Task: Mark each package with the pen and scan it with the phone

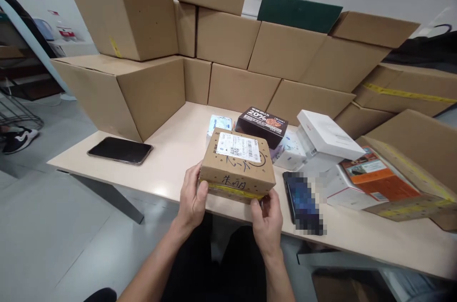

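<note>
- A small cardboard parcel with a white label and yellow tape is sitting at the near edge of the desk.
- The left hand is gripping its left end, fingers wrapped on it.
- The right hand is pinching its right corner, apparently at the tape.
- A blurred phone is lying just beside; another phone is lying well apart.

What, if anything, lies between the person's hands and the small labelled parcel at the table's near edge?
Nothing visible. The left hand and right hand both grip the small parcel directly at its near corners, with no other item between them.
</note>
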Available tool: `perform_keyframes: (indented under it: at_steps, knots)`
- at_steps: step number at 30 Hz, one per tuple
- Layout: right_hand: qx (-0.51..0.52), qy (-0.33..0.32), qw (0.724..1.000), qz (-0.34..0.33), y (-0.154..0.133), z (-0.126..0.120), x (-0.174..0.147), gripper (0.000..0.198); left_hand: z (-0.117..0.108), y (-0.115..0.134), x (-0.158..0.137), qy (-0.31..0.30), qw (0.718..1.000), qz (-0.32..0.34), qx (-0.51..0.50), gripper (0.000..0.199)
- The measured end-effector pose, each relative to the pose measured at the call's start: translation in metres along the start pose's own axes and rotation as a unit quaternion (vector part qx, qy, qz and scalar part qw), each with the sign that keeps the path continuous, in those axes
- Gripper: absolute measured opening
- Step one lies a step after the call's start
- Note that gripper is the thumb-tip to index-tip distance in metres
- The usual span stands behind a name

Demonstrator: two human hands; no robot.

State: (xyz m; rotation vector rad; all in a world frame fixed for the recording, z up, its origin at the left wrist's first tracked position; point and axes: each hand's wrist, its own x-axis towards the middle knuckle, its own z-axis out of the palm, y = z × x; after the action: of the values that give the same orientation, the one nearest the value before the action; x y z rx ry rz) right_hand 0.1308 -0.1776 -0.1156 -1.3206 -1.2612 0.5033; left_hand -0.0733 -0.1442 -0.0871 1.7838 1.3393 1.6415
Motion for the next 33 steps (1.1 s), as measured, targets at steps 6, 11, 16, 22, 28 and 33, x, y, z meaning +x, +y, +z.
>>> perform_keyframes:
  at_steps: [6, 11, 16, 22, 28, 33]
  knots:
    - [-0.039, 0.016, 0.999, -0.013, 0.000, -0.001, 0.000, 0.049, -0.001, -0.009, -0.008, -0.012, 0.999, -0.028, -0.030, 0.047]
    - [-0.033, 0.019, 0.999, 0.012, 0.001, -0.004, 0.000, 0.046, -0.002, -0.010, -0.010, -0.011, 0.998, 0.028, -0.046, 0.046]
    - [0.001, -0.008, 0.999, 0.032, -0.007, -0.005, -0.002, 0.054, -0.008, 0.015, -0.010, 0.009, 0.992, 0.120, -0.021, 0.054]
    - [-0.056, -0.085, 0.994, -0.026, -0.019, -0.008, 0.004, 0.038, -0.025, 0.049, 0.005, 0.043, 0.977, 0.200, 0.059, 0.061]
    - [0.019, 0.025, 0.999, 0.039, -0.015, -0.006, 0.005, 0.038, -0.036, 0.052, 0.022, -0.001, 0.965, 0.247, 0.087, 0.061]
    - [0.020, 0.024, 0.999, 0.011, -0.010, -0.005, 0.003, 0.044, -0.040, 0.055, 0.035, -0.026, 0.957, 0.268, 0.113, 0.060]
